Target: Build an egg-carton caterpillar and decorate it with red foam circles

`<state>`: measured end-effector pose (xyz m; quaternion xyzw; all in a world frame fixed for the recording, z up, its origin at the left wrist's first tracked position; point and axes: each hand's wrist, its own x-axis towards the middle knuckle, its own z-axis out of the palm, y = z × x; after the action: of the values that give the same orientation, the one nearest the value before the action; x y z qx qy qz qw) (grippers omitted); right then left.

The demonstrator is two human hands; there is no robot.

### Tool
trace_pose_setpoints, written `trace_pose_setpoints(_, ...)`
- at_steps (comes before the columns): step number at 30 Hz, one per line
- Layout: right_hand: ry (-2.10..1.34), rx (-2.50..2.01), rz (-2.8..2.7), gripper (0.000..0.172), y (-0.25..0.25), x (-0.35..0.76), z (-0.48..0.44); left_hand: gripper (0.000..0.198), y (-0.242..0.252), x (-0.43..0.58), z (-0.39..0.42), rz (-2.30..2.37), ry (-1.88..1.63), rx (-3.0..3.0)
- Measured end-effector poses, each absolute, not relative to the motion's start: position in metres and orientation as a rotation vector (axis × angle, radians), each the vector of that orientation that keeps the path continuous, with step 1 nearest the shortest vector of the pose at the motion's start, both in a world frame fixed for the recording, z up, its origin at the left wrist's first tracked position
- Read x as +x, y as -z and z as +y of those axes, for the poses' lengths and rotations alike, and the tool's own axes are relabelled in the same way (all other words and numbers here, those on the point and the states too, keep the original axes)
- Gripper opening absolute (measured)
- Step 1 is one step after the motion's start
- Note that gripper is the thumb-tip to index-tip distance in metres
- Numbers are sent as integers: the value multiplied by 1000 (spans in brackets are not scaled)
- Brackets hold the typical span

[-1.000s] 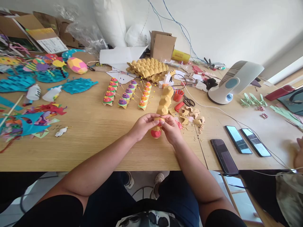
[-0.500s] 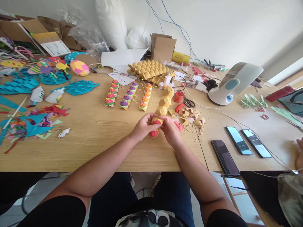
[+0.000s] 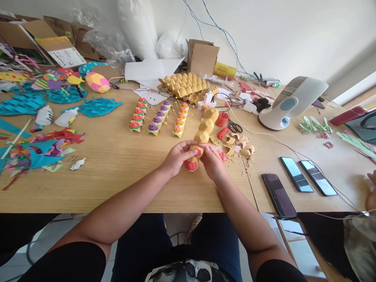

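A yellow egg-carton strip (image 3: 206, 126) lies lengthwise away from me, its two nearest bumps bearing red patches that look like modelling clay. My left hand (image 3: 179, 156) is closed around the near part of the strip from the left, thumb on a red-topped bump. From the right, my right hand (image 3: 212, 158) pinches the same bump with bent fingers. Partly hidden behind the right hand is a lump of red clay (image 3: 222, 155). Left of the strip stand three finished-looking carton caterpillars, one red (image 3: 138, 114), one purple (image 3: 159, 117) and one orange (image 3: 180, 120), with ball-headed pins.
A stack of egg trays (image 3: 184, 84) sits at the back. Right of the strip are a red tub (image 3: 222, 119), black-handled scissors (image 3: 235, 127) and carton scraps (image 3: 239, 141). Several phones (image 3: 279, 195) and a fan (image 3: 289, 103) stand farther right. Paper scraps (image 3: 44, 152) cover the left side.
My left thumb has shifted up a little on the red-topped bump, and more red shows below it. Both hands stay on the strip.
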<state>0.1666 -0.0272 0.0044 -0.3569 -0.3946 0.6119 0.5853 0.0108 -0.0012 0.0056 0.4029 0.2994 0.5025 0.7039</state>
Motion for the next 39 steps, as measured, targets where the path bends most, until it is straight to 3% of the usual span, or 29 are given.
trace_pose_setpoints(17,-1490,-800,-905,29,-5,168,-28,37,-8,4,3,509,-939,665)
trace_pose_setpoints(23,-1511,-740,-843,31,-5,171,-27,50,-10,4,2,465,-933,779)
trace_pose_setpoints(30,-1528,-769,-936,37,-4,171,-28,40,-6,7,2,542,-996,819)
trace_pose_setpoints(34,-1468,-777,-988,44,-6,168,-29,40,-6,6,3,554,-995,809)
trace_pose_setpoints(39,-1304,-848,-1074,41,-8,168,-29,39,-8,4,3,500,-964,797)
